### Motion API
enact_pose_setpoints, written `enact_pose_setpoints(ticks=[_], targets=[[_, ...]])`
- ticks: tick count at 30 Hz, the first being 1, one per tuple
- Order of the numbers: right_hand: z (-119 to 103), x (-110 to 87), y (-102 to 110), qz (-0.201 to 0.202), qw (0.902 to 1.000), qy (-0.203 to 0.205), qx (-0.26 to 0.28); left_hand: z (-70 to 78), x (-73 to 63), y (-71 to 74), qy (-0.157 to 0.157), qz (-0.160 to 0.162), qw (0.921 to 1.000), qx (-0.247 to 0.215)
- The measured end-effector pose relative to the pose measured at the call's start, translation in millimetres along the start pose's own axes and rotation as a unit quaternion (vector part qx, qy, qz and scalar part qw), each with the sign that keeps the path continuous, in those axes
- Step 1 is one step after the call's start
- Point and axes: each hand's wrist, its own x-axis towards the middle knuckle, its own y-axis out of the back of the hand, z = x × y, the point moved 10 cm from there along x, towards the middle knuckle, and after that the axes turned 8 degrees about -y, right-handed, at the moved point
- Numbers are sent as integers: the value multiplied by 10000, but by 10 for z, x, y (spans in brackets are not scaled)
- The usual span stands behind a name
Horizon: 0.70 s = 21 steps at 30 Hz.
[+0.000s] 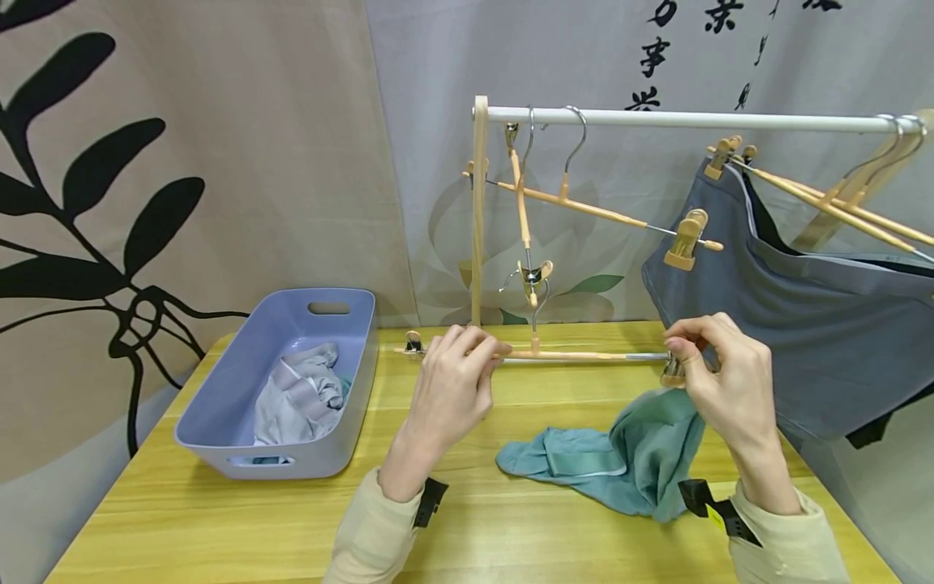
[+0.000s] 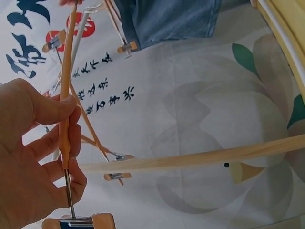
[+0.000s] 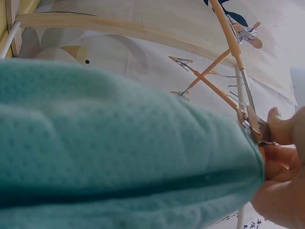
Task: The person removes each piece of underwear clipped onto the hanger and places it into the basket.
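My left hand grips the wooden bar of a clip hanger, thumb on one side and fingers curled round the other in the left wrist view. At the bar's right end, my right hand pinches the metal-and-wood clip between thumb and fingers. A teal garment with small perforations hangs by one edge from that clip, and its lower part lies on the table. The clip at the hanger's left end holds nothing.
A lavender basket with a crumpled grey garment stands at the left of the wooden table. Behind, a rack with a white rail bears bare clip hangers and, at right, a grey-blue garment.
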Motion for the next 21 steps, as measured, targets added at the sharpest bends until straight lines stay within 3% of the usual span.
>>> enact_pose_setpoints(ticks=[11, 16, 21], targets=[[-38, 0, 28, 108, 9998, 168, 84, -6, -3, -5, 39, -21, 10000, -39], [-1, -13, -39, -185, 9998, 67, -39, -17, -8, -14, 73, -50, 9999, -50], [-16, -33, -178, -512, 9970, 199, -552, -35, -18, -36, 116, -129, 9998, -20]])
